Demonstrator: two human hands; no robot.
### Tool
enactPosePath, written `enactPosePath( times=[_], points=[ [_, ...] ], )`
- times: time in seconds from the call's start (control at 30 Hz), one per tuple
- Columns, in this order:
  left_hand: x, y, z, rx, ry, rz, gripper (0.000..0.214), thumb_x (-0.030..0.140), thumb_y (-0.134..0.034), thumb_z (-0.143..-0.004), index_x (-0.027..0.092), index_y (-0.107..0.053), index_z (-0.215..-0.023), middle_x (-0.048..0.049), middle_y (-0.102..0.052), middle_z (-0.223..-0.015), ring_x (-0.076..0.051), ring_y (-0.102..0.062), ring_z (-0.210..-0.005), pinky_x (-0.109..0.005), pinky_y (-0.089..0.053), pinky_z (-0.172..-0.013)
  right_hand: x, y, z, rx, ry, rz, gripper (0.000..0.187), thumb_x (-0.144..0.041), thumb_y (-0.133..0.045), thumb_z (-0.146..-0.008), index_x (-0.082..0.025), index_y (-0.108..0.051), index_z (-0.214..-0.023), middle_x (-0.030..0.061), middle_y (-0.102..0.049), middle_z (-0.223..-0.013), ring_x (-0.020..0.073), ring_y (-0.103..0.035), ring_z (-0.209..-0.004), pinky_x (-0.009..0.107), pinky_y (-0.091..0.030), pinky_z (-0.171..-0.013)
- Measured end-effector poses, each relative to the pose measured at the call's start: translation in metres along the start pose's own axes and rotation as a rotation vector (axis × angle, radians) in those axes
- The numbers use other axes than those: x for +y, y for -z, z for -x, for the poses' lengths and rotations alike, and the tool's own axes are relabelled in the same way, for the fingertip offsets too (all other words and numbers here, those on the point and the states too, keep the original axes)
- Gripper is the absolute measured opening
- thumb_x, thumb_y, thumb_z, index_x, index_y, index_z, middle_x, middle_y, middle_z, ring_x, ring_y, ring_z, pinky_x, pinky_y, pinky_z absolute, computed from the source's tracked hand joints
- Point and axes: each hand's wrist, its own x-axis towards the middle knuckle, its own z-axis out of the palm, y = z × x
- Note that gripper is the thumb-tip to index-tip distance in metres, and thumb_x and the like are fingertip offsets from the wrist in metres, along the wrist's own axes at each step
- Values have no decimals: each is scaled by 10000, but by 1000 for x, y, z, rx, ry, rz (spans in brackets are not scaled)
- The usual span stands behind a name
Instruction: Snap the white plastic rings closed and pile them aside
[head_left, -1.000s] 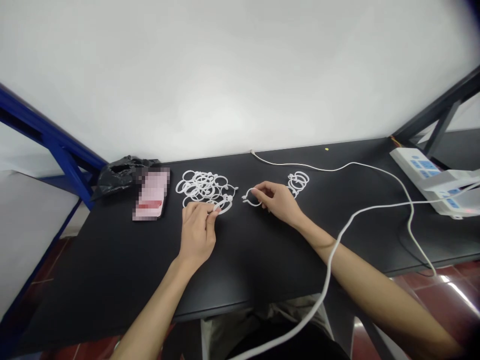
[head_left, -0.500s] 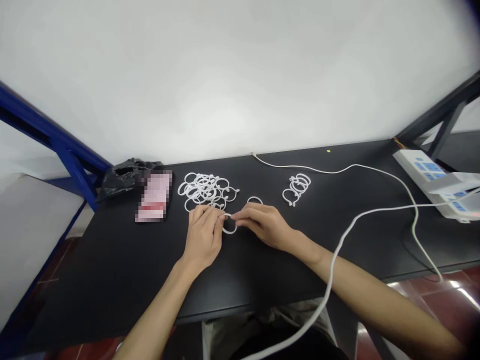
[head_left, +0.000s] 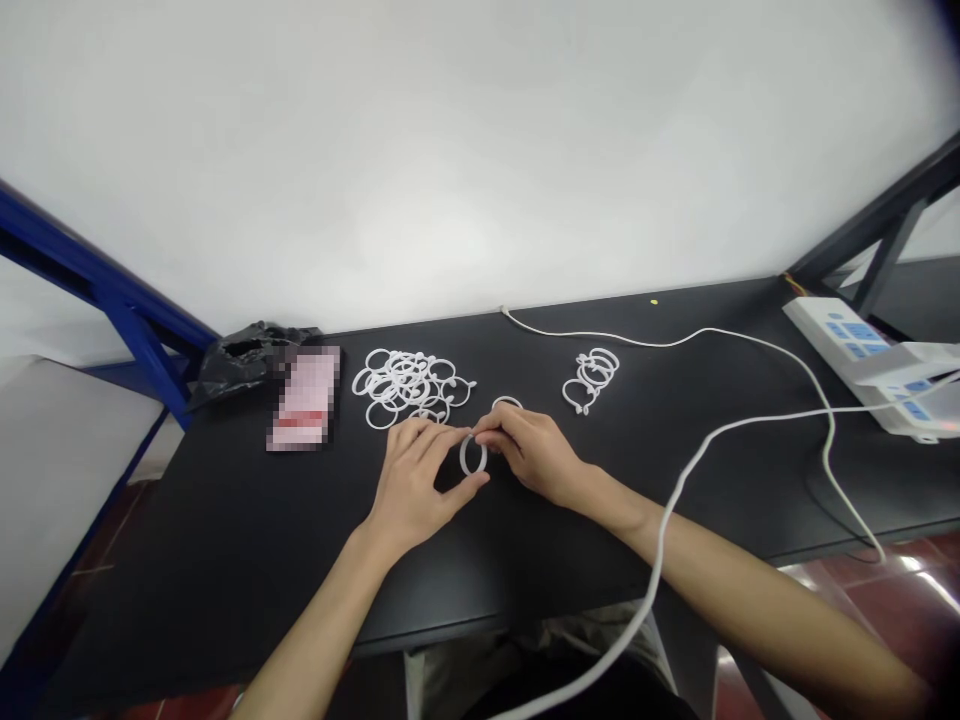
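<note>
A white plastic shower curtain ring is held between my two hands over the front-middle of the black table. My right hand pinches its upper right part with thumb and fingertips. Around the ring curves my left hand, fingertips at the top and the thumb at the lower edge. Just beyond the right fingers lies another ring, partly covered by them. A heap of similar rings with small ball ends lies behind my left hand. Several more rings form a smaller cluster to the right.
A pink, blurred packet and a crumpled black plastic bag lie on the black table at left. A white cable crosses over my right forearm. At right sits a white device with blue labels.
The held ring has moved slightly right and turned more upright. My left fingers have spread from a pinch at its side to span it, the thumb now lower.
</note>
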Motion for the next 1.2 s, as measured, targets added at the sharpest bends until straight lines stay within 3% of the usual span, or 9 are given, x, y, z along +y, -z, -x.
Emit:
enactPosePath(
  times=[0.13, 0.27, 0.43, 0.6, 0.7, 0.8, 0.97, 1.07, 1.2],
  points=[
    [2, 1, -1, -10, 36, 52, 294, 420, -639, -869, 201, -615, -1064, -51, -686, -946, -243, -547, -946, -418, -425, -881, 0, -2, 2, 20, 36, 3, 187, -316, -443, -1010, -212, -583, -943, 29, -680, -835, 127, -629, -707, 245, -500, -649],
    [0, 2, -1, 17, 79, 56, 300, 380, -661, -850, 195, -586, -1073, -60, -668, -983, -242, -542, -958, -404, -446, -873, 2, 2, 0, 47, 49, 28, 184, -319, -468, -1002, -210, -585, -1093, 49, -684, -913, 150, -645, -811, 273, -525, -739],
    [-12, -2, -6, 142, 220, -157, 365, 320, -606, -879, 197, -549, -1217, -102, -618, -1139, -290, -516, -1069, -457, -416, -932, 14, 17, -7, 81, -46, 322, 247, -334, -471, -994, -157, -616, -1088, 109, -671, -975, 230, -594, -920, 375, -507, -842],
    [-22, -7, -18, 121, 338, -335, 456, 329, -572, -882, 162, -547, -1306, -159, -574, -1199, -351, -470, -1077, -512, -403, -894, 26, 27, -8, -39, -154, 513, 309, -433, -560, -937, -151, -656, -1017, 126, -653, -966, 267, -566, -929, 422, -482, -864],
    [-24, -8, -21, 98, 357, -360, 471, 309, -557, -882, 168, -533, -1331, -172, -559, -1248, -368, -458, -1087, -538, -397, -884, 27, 33, -6, -130, -192, 499, 388, -522, -639, -856, -173, -660, -1023, 117, -627, -991, 265, -575, -921, 427, -478, -863],
    [-25, -7, -19, 107, 366, -354, 458, 296, -548, -886, 168, -532, -1326, -171, -546, -1272, -370, -447, -1097, -536, -394, -888, 28, 40, -5, -198, -205, 440, 357, -437, -692, -819, -187, -647, -1070, 101, -614, -1004, 255, -579, -922, 413, -475, -863],
    [-22, -4, -15, 161, 330, -309, 402, 262, -558, -882, 203, -550, -1280, -147, -563, -1238, -354, -451, -1091, -526, -388, -891, 33, 41, -6, -203, -227, 360, 63, -191, -588, -877, -186, -645, -903, 59, -611, -874, 202, -579, -837, 332, -470, -768],
    [-16, -4, -12, 154, 254, -280, 368, 239, -566, -883, 214, -564, -1250, -131, -580, -1209, -330, -464, -1074, -503, -401, -887, 33, 37, -7, -187, -240, 320, 57, -179, -577, -892, -188, -633, -888, 36, -611, -864, 156, -584, -765, 275, -468, -693],
    [-7, -5, -8, 52, 23, -185, 364, 164, -564, -898, 256, -587, -1250, -93, -604, -1196, -277, -487, -1071, -457, -418, -931, 26, 34, -8, -159, -223, 155, 65, -217, -582, -920, -191, -641, -930, 19, -616, -893, 113, -581, -722, 236, -478, -676]
  ],
)
